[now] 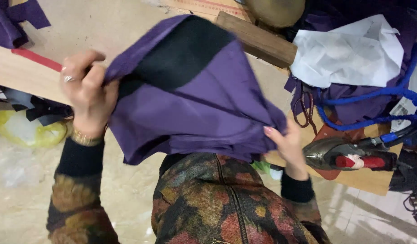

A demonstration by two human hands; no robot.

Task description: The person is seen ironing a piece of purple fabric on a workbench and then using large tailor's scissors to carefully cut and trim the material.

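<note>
A large piece of purple cloth [204, 108] with a black panel [181, 54] near its top hangs spread between both hands, above my patterned jacket. My left hand [86, 90], with a ring and a gold bracelet, grips the cloth's left upper edge. At the lower right, my right hand [287, 142] pinches the cloth's edge. The cloth hides most of the board beneath it.
A wooden work board [23, 72] with a red stripe lies under the cloth. A wooden block [258, 38] sits behind it. White paper [348, 49], purple fabric and a blue cord [366, 97] lie at the right, with an iron [353, 156] near the edge. A yellow bag [23, 131] is on the floor, left.
</note>
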